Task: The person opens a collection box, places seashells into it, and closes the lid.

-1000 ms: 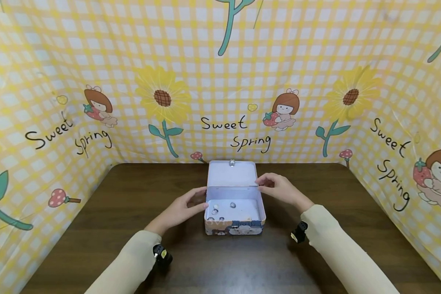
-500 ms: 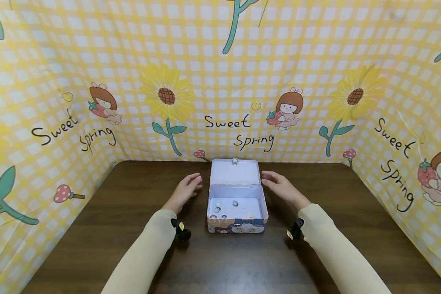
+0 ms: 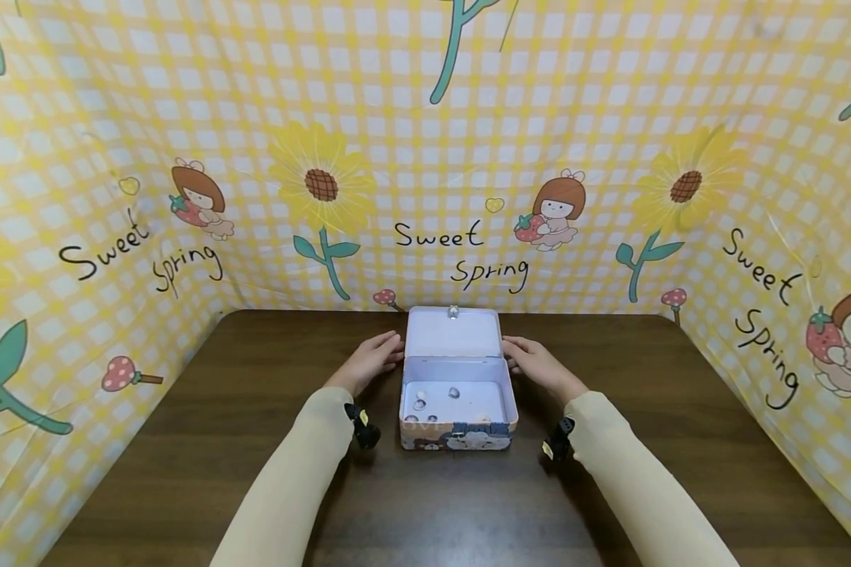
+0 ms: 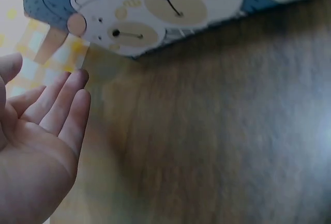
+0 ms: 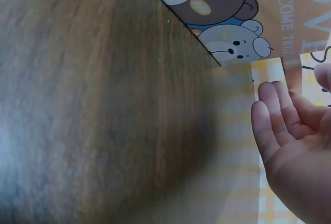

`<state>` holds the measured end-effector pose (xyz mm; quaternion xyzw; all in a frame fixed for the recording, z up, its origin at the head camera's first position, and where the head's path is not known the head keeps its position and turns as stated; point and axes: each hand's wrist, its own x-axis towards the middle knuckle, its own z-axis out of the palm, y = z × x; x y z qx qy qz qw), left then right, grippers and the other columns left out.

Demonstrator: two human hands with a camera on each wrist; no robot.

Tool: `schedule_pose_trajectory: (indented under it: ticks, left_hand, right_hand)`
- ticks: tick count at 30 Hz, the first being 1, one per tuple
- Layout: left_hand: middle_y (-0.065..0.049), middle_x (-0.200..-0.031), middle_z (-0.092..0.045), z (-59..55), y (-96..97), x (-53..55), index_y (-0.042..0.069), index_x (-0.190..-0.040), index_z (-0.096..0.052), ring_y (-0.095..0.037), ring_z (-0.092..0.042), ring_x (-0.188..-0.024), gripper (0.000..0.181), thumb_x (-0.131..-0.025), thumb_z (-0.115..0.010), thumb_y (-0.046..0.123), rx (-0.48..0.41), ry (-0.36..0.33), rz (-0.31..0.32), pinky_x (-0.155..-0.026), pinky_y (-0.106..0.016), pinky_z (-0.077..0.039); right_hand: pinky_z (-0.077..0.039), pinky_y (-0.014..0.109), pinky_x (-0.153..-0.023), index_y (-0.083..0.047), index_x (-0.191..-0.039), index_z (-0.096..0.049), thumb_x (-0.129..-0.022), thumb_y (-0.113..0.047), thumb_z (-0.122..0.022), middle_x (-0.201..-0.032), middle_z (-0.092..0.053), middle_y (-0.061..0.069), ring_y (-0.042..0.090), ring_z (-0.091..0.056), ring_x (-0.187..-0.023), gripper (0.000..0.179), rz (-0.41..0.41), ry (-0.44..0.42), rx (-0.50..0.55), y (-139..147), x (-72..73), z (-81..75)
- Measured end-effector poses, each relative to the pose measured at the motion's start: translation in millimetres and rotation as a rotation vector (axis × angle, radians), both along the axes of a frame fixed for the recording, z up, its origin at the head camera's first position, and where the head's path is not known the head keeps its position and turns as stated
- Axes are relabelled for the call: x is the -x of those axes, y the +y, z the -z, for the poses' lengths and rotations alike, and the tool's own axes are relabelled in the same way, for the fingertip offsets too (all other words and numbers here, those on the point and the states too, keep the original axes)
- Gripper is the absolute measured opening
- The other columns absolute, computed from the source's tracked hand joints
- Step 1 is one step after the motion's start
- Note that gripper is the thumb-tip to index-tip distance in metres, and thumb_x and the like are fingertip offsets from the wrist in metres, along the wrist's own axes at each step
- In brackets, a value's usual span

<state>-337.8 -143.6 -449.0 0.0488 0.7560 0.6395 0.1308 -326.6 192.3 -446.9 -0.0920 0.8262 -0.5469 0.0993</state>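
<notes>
A printed tin box (image 3: 458, 435) with cartoon bears stands on the table, its hinged lid (image 3: 454, 332) raised and tilted back. Several small, round, silvery things (image 3: 454, 392) show on its pale inside floor. My left hand (image 3: 369, 362) is at the left side of the lid, fingers loosely extended, fingertips right at the edge. On the other side, my right hand (image 3: 539, 365) mirrors it, fingertips by the lid's right edge. In the left wrist view the palm (image 4: 39, 151) faces up beside the box wall, holding nothing. The right wrist view has the right palm (image 5: 302, 157) likewise bare.
The dark wooden table (image 3: 454, 512) carries the box near its back edge. Behind and at both sides hangs a yellow checked cloth (image 3: 425, 157) with printed flowers and lettering. A small black camera sits on each wrist.
The left hand has left the box's left wall, moved back, and come in toward the lid's left edge. The right hand came off the lid slightly, then closed back in on its right side.
</notes>
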Motion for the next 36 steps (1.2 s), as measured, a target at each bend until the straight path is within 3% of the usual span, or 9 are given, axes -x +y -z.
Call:
schedule_pose_trajectory:
  ticks: [11, 20, 30, 36]
  left_hand:
    - [-0.024, -0.145, -0.049, -0.5, 14.6, 1.8, -0.005, -0.15, -0.04, -0.033, -0.059, -0.116, 0.051, -0.108, -0.049, 0.021, 0.091, 0.053, -0.076, -0.101, -0.044, -0.047]
    - [-0.024, -0.143, -0.052, -2.0, 17.7, -1.4, -0.004, -0.149, -0.043, -0.032, -0.059, -0.117, 0.047, -0.107, -0.05, 0.017, 0.09, 0.076, -0.093, -0.101, -0.044, -0.047]
    - [-0.023, -0.138, -0.057, -6.6, 19.1, -7.2, 0.003, -0.15, -0.044, -0.034, -0.053, -0.127, 0.047, -0.106, -0.053, 0.018, 0.149, 0.161, -0.113, -0.105, -0.047, -0.043]
    - [-0.019, -0.139, -0.057, -5.0, 19.1, -6.9, 0.008, -0.15, -0.047, -0.032, -0.049, -0.131, 0.046, -0.106, -0.055, 0.02, 0.159, 0.216, -0.13, -0.108, -0.048, -0.039]
  right_hand:
    - [-0.052, 0.041, -0.089, 0.006, -0.147, -0.045, -0.108, -0.028, -0.047, -0.123, -0.062, 0.02, 0.015, -0.06, -0.088, 0.051, 0.013, 0.019, 0.026, -5, 4.0, 2.5]
    - [-0.05, 0.049, -0.095, 0.007, -0.147, -0.043, -0.107, -0.026, -0.051, -0.131, -0.059, 0.025, 0.019, -0.063, -0.093, 0.052, 0.012, 0.029, 0.053, -4, 0.1, 0.3]
    - [-0.049, 0.047, -0.098, 0.007, -0.147, -0.044, -0.106, -0.021, -0.053, -0.138, -0.055, 0.026, 0.034, -0.061, -0.116, 0.05, 0.014, 0.055, 0.066, -1, 0.0, -2.7]
    - [-0.048, 0.047, -0.098, 0.005, -0.149, -0.042, -0.106, -0.025, -0.053, -0.139, -0.055, 0.025, 0.032, -0.061, -0.116, 0.053, 0.019, 0.073, 0.081, 1, 0.0, -4.5]
